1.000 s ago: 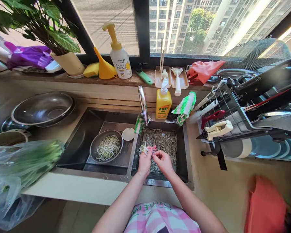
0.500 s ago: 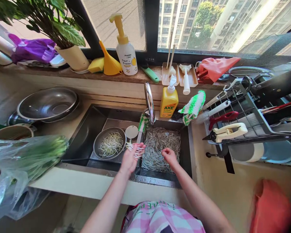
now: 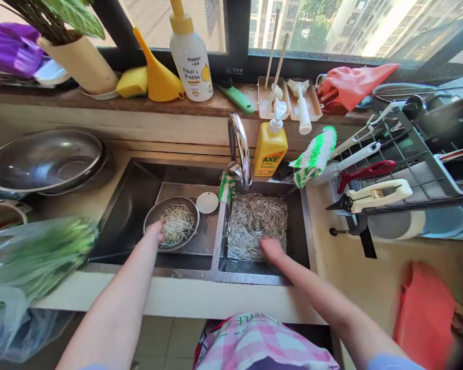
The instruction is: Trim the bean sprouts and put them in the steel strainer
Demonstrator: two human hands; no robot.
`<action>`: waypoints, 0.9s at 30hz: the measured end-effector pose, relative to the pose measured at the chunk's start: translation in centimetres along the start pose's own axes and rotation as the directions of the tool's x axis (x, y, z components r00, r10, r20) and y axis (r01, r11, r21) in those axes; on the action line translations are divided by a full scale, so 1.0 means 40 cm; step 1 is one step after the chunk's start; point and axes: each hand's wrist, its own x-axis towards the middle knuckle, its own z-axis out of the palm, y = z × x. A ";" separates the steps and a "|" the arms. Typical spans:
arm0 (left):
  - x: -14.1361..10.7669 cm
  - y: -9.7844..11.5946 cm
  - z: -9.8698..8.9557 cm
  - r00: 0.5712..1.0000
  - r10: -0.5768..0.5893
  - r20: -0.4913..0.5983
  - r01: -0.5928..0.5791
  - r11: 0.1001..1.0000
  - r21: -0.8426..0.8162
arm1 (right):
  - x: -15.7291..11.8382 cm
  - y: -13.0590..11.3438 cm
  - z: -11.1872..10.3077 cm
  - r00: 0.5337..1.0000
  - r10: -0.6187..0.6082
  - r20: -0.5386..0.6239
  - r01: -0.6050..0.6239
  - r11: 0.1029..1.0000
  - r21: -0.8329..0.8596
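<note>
My left hand (image 3: 156, 232) is at the left side of a round metal bowl (image 3: 148, 241) in the left sink basin, beside a heap of pale bean sprouts (image 3: 178, 222). Most of its fingers are hidden, so its grip does not show. My right hand (image 3: 272, 250) reaches over the right basin, fingers drawn together at the edge of many bean sprouts (image 3: 247, 231) lying in water there. Whatever those fingertips pinch is too small to make out.
A chrome faucet (image 3: 239, 149) arches over the sink divider. Behind it stands a yellow soap bottle (image 3: 270, 151). A white round lid (image 3: 207, 203) lies beside the bowl. Left are a large pan (image 3: 46, 159) and bagged greens (image 3: 54, 252); right, a dish rack (image 3: 428, 139).
My left hand has moved left from near the divider to the bowl; the sprouts seen on its palm before no longer show there. My right hand stays over the right basin.
</note>
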 end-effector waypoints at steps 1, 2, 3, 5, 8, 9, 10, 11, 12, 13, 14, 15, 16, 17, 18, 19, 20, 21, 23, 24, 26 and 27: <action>0.002 -0.004 0.003 1.000 0.025 -0.018 -0.025 1.000 -0.001 | -0.001 -0.016 0.014 0.998 -0.044 0.036 0.045 0.999 -0.020; 0.003 -0.006 0.006 0.998 0.052 -0.033 -0.052 0.999 -0.003 | 0.000 -0.030 0.028 0.995 -0.076 0.063 0.079 0.996 -0.037; 0.000 -0.007 0.012 0.996 0.077 -0.046 -0.077 0.997 -0.005 | 0.005 -0.041 0.041 0.992 -0.096 0.082 0.100 0.993 -0.057; -0.025 -0.013 0.032 0.991 0.129 -0.048 -0.130 0.991 -0.021 | 0.025 -0.046 0.056 0.990 -0.101 0.100 0.111 0.989 -0.096; -0.122 -0.064 0.090 0.940 0.298 0.168 -0.282 0.953 -0.109 | 0.071 -0.018 0.047 0.993 -0.057 0.101 0.070 0.989 -0.132; -0.166 -0.098 0.117 0.877 0.358 0.320 -0.334 0.934 -0.130 | 0.087 -0.003 0.038 0.995 -0.030 0.091 0.042 0.989 -0.139; -0.210 -0.142 0.147 0.814 0.350 0.463 -0.345 0.933 -0.099 | 0.100 0.012 0.027 0.997 0.005 0.072 0.005 0.990 -0.143; -0.250 -0.192 0.179 0.742 0.294 0.603 -0.340 0.940 -0.041 | 0.111 0.025 0.018 0.998 0.043 0.048 -0.036 0.989 -0.144; -0.281 -0.247 0.213 0.663 0.224 0.714 -0.343 0.939 0.024 | 0.118 0.037 0.010 0.997 0.077 0.024 -0.073 0.987 -0.141; -0.302 -0.303 0.247 0.599 0.181 0.780 -0.367 0.928 0.066 | 0.122 0.046 0.004 0.995 0.101 0.006 -0.099 0.986 -0.133; -0.311 -0.356 0.279 0.573 0.166 0.802 -0.398 0.912 0.095 | 0.123 0.053 0.000 0.994 0.112 0.000 -0.111 0.986 -0.121; -0.308 -0.404 0.309 0.578 0.165 0.799 -0.426 0.896 0.123 | 0.122 0.059 -0.002 0.994 0.114 0.005 -0.112 0.988 -0.107; -0.295 -0.444 0.334 0.595 0.178 0.784 -0.448 0.883 0.139 | 0.120 0.065 -0.002 0.994 0.112 0.018 -0.110 0.990 -0.092; -0.275 -0.475 0.355 0.624 0.191 0.758 -0.449 0.881 0.148 | 0.117 0.071 -0.002 0.993 0.116 0.029 -0.113 0.990 -0.079; -0.252 -0.499 0.370 0.648 0.214 0.731 -0.439 0.889 0.129 | 0.116 0.078 -0.002 0.991 0.129 0.030 -0.127 0.990 -0.066; -0.230 -0.514 0.379 0.675 0.222 0.703 -0.410 0.905 0.108 | 0.115 0.084 -0.002 0.988 0.150 0.020 -0.149 0.987 -0.055; -0.212 -0.525 0.383 0.695 0.228 0.682 -0.394 0.914 0.097 | 0.114 0.089 -0.001 0.984 0.175 0.004 -0.175 0.984 -0.042; -0.199 -0.531 0.381 0.713 0.232 0.662 -0.379 0.922 0.085 | 0.114 0.093 0.000 0.981 0.195 -0.009 -0.195 0.980 -0.026; -0.193 -0.536 0.370 0.734 0.231 0.638 -0.357 0.931 0.073 | 0.114 0.093 0.007 0.979 0.203 -0.003 -0.202 0.979 0.026; -0.198 -0.537 0.364 0.739 0.228 0.634 -0.349 0.935 0.070 | 0.114 0.092 0.012 0.981 0.193 0.012 -0.193 0.979 0.061; -0.214 -0.537 0.357 0.740 0.209 0.639 -0.331 0.941 0.075 | 0.112 0.092 0.020 0.984 0.174 0.031 -0.176 0.974 0.145; -0.223 -0.538 0.359 0.738 0.192 0.647 -0.319 0.944 0.084 | 0.112 0.094 0.023 0.985 0.174 0.023 -0.175 0.966 0.188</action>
